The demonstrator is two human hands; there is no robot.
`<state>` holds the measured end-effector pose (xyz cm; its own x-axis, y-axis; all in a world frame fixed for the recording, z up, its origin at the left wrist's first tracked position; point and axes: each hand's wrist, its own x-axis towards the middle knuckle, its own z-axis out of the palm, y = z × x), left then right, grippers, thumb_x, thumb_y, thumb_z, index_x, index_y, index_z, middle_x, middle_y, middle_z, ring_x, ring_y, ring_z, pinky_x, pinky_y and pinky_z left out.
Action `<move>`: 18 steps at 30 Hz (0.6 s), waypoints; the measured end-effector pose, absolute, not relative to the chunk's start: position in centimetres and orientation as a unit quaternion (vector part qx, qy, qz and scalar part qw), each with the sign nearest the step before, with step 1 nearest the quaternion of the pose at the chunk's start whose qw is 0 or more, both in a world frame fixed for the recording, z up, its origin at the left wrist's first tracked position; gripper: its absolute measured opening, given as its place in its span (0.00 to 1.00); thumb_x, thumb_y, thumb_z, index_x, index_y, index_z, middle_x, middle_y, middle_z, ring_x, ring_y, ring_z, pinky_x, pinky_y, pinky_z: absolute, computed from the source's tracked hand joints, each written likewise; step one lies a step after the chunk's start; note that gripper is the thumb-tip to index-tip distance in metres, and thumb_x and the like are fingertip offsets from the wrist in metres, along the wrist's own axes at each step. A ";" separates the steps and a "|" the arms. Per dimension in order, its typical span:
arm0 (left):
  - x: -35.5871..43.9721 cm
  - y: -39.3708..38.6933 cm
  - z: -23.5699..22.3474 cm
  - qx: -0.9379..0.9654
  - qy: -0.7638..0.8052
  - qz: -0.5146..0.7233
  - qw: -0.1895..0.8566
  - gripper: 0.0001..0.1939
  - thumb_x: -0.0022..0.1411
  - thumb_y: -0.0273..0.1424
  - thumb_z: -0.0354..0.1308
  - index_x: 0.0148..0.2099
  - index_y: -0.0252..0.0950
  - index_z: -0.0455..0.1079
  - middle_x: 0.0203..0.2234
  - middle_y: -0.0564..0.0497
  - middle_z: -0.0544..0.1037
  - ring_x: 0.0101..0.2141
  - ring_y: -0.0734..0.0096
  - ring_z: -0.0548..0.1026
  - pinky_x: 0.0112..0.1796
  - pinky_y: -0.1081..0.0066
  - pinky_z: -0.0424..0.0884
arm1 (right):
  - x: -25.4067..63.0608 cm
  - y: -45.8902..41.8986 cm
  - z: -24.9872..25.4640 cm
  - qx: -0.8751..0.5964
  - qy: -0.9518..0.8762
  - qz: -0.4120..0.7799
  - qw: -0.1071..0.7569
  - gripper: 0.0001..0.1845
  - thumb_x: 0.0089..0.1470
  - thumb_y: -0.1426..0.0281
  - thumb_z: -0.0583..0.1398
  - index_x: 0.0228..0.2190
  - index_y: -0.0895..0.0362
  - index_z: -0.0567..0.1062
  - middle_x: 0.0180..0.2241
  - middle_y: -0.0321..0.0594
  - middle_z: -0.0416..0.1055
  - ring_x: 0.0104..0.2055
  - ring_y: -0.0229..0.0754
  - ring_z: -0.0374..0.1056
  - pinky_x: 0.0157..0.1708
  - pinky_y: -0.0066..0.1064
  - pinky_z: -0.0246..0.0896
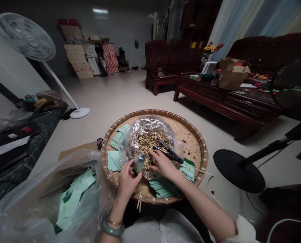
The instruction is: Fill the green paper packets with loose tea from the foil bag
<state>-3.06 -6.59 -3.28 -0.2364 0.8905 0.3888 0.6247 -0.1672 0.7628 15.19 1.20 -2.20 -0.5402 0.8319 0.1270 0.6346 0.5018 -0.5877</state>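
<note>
A small pale-green packet (139, 163) is pinched in my left hand (128, 177), its upper end standing open beside the mix. My right hand (164, 164) reaches over the loose mix (150, 143) of light and dark grains, thumb and fingers apart. The mix lies in a clear plastic bag (150, 123) with its mouth spread wide. A black flat iron (169, 150) with a white cord rests across the bag, close against my right fingers. All this sits in a round woven bamboo tray (191, 135). Fanned green packets (114, 160) lie left of the bag, and more packets (163, 188) lie near the front rim.
At left, a big clear plastic bag (26, 202) holds many green packets (73, 199). A white standing fan (80, 112) is behind it. To the right stand a black fan base (239, 170) and a dark wooden table (216, 96). Stacked boxes (78, 60) line the far wall.
</note>
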 end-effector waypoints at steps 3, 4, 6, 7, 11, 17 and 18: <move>-3.1 -6.5 -3.4 0.593 0.631 0.478 0.146 0.21 0.51 0.30 0.59 0.49 0.34 0.66 0.39 0.45 0.73 0.36 0.67 0.73 0.30 0.70 0.75 | 13.8 1.6 -1.9 -0.443 -0.848 0.230 0.178 0.37 0.41 0.72 0.67 0.54 0.57 0.63 0.52 0.53 0.60 0.53 0.52 0.60 0.49 0.40 0.58; -3.1 -6.5 -3.4 0.589 0.633 0.480 0.147 0.21 0.51 0.30 0.59 0.49 0.34 0.66 0.39 0.45 0.73 0.35 0.67 0.73 0.30 0.70 0.75 | 13.4 1.8 -1.8 -0.443 -0.849 0.229 0.176 0.36 0.41 0.72 0.67 0.53 0.57 0.64 0.50 0.52 0.61 0.51 0.51 0.61 0.48 0.39 0.58; -3.1 -6.5 -3.5 0.585 0.634 0.483 0.149 0.21 0.51 0.29 0.59 0.49 0.35 0.66 0.39 0.46 0.73 0.35 0.68 0.73 0.30 0.70 0.75 | 12.9 2.4 -1.7 -0.441 -0.849 0.229 0.182 0.32 0.41 0.74 0.66 0.50 0.56 0.67 0.46 0.49 0.63 0.47 0.49 0.63 0.46 0.38 0.59; -3.1 -6.4 -3.5 0.584 0.633 0.485 0.150 0.21 0.51 0.29 0.59 0.49 0.35 0.66 0.39 0.46 0.73 0.35 0.68 0.73 0.30 0.70 0.75 | 12.7 2.6 -1.7 -0.438 -0.849 0.229 0.187 0.29 0.41 0.75 0.66 0.48 0.56 0.69 0.44 0.47 0.64 0.46 0.48 0.64 0.45 0.37 0.59; -3.1 -6.4 -3.7 0.584 0.629 0.485 0.166 0.21 0.51 0.29 0.59 0.50 0.36 0.66 0.39 0.46 0.72 0.36 0.68 0.73 0.31 0.71 0.75 | 12.2 3.2 -2.0 -0.416 -0.853 0.229 0.214 0.22 0.43 0.78 0.64 0.43 0.57 0.72 0.42 0.46 0.65 0.43 0.45 0.64 0.43 0.34 0.60; -3.3 -6.3 -3.6 0.582 0.624 0.492 0.173 0.21 0.52 0.30 0.58 0.50 0.37 0.66 0.40 0.46 0.72 0.37 0.67 0.73 0.31 0.70 0.75 | 12.6 4.0 -2.3 -0.412 -0.835 0.260 0.256 0.14 0.42 0.80 0.62 0.34 0.58 0.76 0.36 0.42 0.71 0.39 0.42 0.67 0.41 0.31 0.60; -3.3 -6.3 -3.5 0.581 0.625 0.493 0.172 0.21 0.52 0.30 0.59 0.50 0.37 0.66 0.39 0.46 0.72 0.37 0.67 0.74 0.31 0.70 0.75 | 12.7 4.1 -2.2 -0.413 -0.831 0.267 0.260 0.13 0.42 0.80 0.62 0.33 0.58 0.76 0.35 0.41 0.72 0.39 0.42 0.67 0.40 0.31 0.60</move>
<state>-3.27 -6.29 -3.53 -0.2670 0.8947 0.3582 0.5564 -0.1604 0.8153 12.73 4.12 -2.25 -0.5241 0.8248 0.2121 0.5471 0.5169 -0.6584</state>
